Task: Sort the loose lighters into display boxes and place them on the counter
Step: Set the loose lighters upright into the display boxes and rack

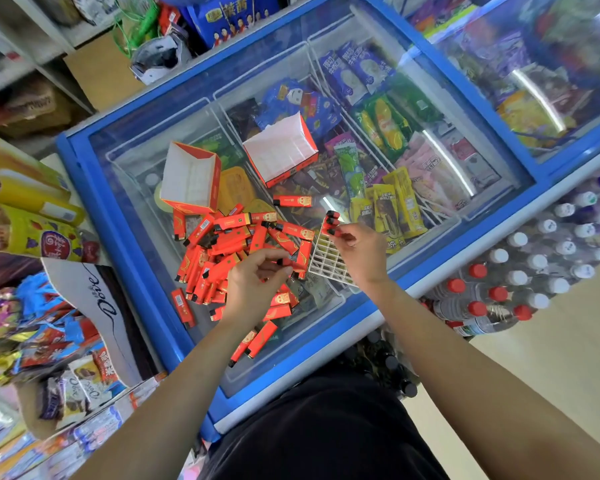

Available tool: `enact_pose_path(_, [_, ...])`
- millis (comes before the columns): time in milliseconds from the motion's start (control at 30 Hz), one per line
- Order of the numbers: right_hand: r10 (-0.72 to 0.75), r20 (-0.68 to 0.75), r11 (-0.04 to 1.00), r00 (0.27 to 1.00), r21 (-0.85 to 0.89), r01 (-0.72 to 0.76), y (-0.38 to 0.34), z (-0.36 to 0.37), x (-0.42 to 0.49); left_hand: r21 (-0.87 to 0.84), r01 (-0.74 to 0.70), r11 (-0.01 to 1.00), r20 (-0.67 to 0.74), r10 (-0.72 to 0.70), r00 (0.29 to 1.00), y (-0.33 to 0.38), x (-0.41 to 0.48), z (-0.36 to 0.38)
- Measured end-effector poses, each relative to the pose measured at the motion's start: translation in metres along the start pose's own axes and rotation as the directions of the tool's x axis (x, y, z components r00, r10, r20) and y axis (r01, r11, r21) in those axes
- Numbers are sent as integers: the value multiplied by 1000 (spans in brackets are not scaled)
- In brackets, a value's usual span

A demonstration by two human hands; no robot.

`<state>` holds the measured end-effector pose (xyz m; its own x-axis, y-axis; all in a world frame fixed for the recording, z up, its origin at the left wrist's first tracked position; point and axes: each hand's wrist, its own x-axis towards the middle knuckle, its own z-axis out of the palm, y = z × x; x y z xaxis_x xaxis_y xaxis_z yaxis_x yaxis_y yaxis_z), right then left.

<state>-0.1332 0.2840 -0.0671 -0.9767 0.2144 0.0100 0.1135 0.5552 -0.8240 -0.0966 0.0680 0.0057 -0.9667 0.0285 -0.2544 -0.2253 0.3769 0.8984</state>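
Observation:
A heap of loose red lighters lies on the glass lid of a blue chest freezer. Two empty red-and-white display boxes stand behind it, one at the left and one at the right. A white grid insert lies beside the heap, with a few lighters standing in its far end. My right hand pinches one of those lighters at the grid. My left hand hovers over the heap and pinches a red lighter.
A single lighter lies apart near the right box. Stacked water bottles stand at the right of the freezer. A Dove candy display and snack bags crowd the left side. Shelves and cartons are behind.

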Motion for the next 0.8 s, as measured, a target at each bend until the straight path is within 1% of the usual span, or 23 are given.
enact_pose_path(167, [69,11,994,998,85,-70,-4,5,5,21,-41,999,17,41,999,7,23,7])
enact_pose_path(333, [120,40,983,992,133,-124,2,1,-3,51,-106,993,36,104,994,15,45,19])
enact_pose_path(367, [106,23,989,994,96,-108,7,-1,-6,59,-119,991,48,116,992,17,48,22])
enact_pose_path(400, [66,-5,998,998,21,-66,12,-3,-10,70,-135,988,61,131,990,18,51,23])
enact_pose_path(467, [-47,-20,982,999,-184,42,22,-6,-14,101,-185,977,84,177,981,20,56,28])
enact_pose_path(500, [-77,15,957,997,-279,78,27,-7,-16,121,-214,969,88,205,975,19,59,30])
enact_pose_path(567, [-33,127,903,991,-421,84,32,-8,-19,156,-263,952,93,251,964,18,64,34])
enact_pose_path(633, [15,195,874,981,-479,82,36,-6,-23,189,-287,939,102,272,957,15,68,38])
enact_pose_path(800, [15,230,877,973,-470,97,39,-8,-24,241,-323,915,109,305,946,4,68,45])
